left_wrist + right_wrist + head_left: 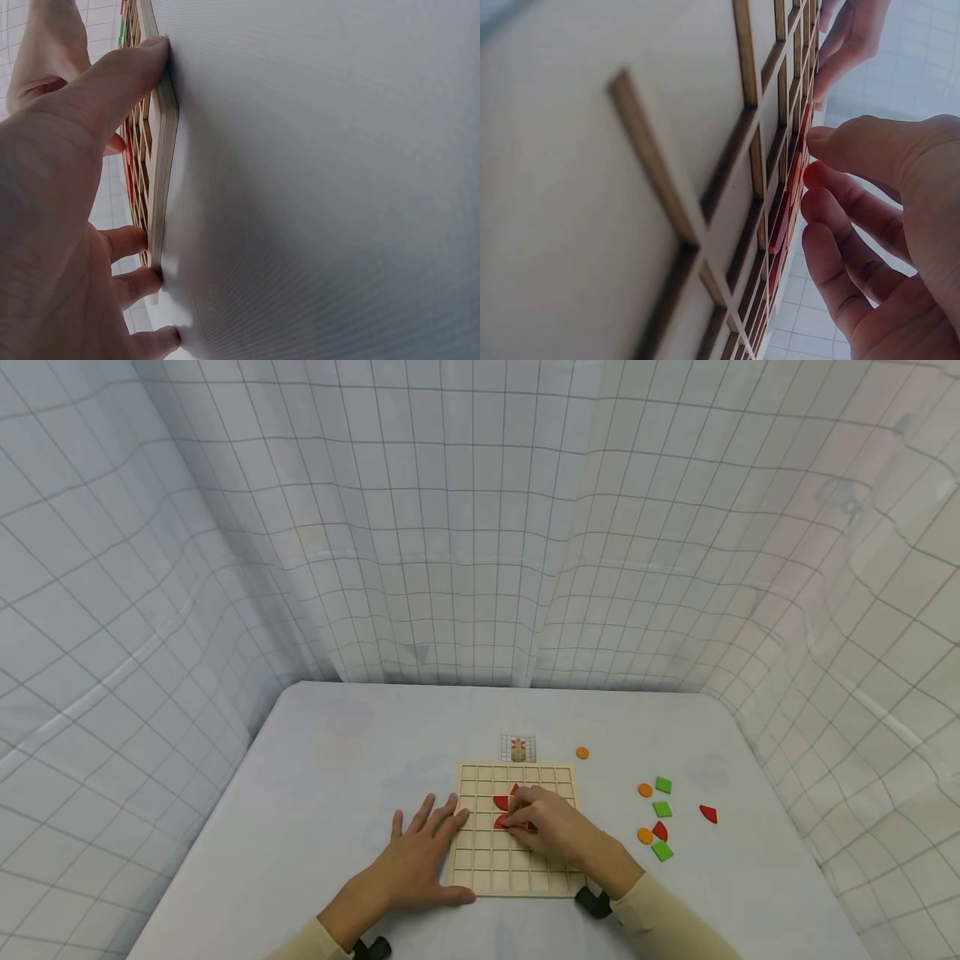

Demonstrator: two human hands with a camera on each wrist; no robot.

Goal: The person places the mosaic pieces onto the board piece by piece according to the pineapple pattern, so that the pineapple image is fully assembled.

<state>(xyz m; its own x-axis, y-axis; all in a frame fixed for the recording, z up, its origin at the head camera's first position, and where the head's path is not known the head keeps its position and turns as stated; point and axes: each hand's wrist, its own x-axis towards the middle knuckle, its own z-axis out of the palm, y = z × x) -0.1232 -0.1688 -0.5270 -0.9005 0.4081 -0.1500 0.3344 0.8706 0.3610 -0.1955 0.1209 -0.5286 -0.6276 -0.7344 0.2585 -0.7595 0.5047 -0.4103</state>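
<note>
Because its fingertips touch the red piece (pixel 500 822) at their nine o'clock, the right hand (pixel 551 827) is the nearer one; the piece lies on the gridded board (pixel 491 881), below a second red piece (pixel 500 802) at its twelve o'clock, with its long axis unclear where fingers cover it. This hand arches with bent fingers, thumb and forefinger narrow, though whether they pinch or merely press I cannot tell, while the left hand (pixel 423 860) spreads wide along the board's nine o'clock edge

Grid board (pixel 480 860) on table (pixel 322 760); card (pixel 518 748) just behind board; pieces (pixel 501 802) on board; further pieces (pixel 662 809) to its right.
</note>
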